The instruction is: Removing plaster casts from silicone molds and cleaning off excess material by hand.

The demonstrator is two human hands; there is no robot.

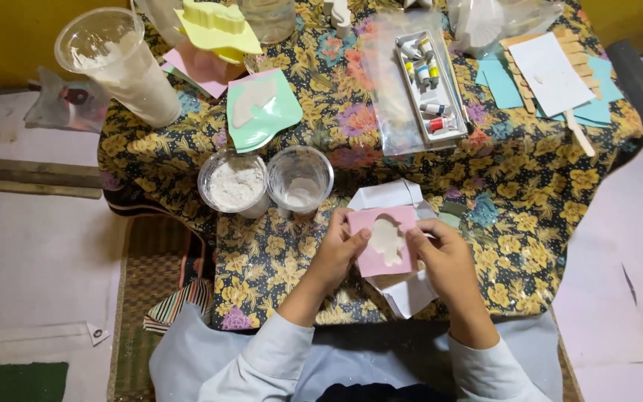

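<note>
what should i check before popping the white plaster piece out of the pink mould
1. Both hands on the square pink mould: ok, left hand and right hand grip opposite edges.
2. White plaster cast fills its cavity: ok.
3. Cast fully set: cannot tell.
4. White paper sheet under the mould to catch crumbs: ok.
5. Two clear plastic cups of white powder out of the way: not ok, they stand close beside the left hand.

A clear plastic bag [403, 82] lies far on the floral table, holding a white tray of small paint tubes [427, 74], with a small crumpled clear packet [65, 100] far left.
</note>
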